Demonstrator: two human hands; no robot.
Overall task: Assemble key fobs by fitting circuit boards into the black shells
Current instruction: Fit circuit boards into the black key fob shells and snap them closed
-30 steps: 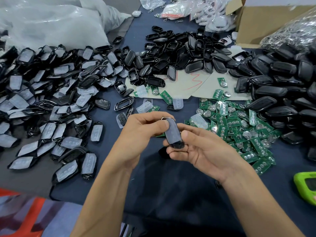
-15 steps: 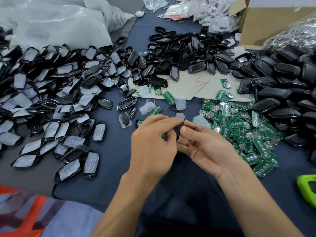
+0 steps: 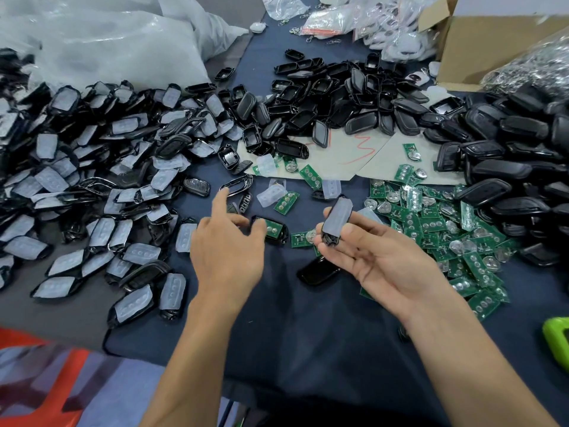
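The dark blue cloth [image 3: 308, 334] covers the whole bench, with grey plastic sacks [image 3: 107, 41] bulging at eleven o'clock. Padded shells [image 3: 92, 180] heap at nine, bare black shells [image 3: 323, 100] at twelve and green circuit boards [image 3: 431, 223] at three, each stock within easy reach, I'd say. The right hand [image 3: 378, 260], palm up at centre, cradles one padded shell [image 3: 337, 221] in curled fingers, probably for checking. The left hand [image 3: 228, 251] hovers spread and empty by a board-filled shell [image 3: 272, 229] at its thumb
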